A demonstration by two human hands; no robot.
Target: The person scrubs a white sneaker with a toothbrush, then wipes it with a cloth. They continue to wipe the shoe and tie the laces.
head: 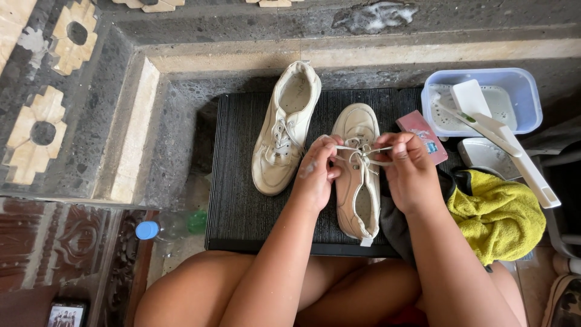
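We count two cream shoes on the black ribbed mat [242, 200]. Our left hand [318, 172] and right hand [408, 169] meet over the nearer shoe [358, 181], which lies directly beneath our fingers, heel toward us. The fingers of both hands are closed, each pinching one end of the single white lace [362, 152] stretched between them. The second shoe [284, 127] lies just beyond and to the outside of our left fingers, untouched. Just past our right fingertips sits one small red packet [423, 133]; farther out on that side stand one blue tub [514, 91], with one white long-handled brush [502, 136] lying across it, and one yellow cloth [499, 218]. One blue-capped bottle [166, 227] lies well away from our left fingers.
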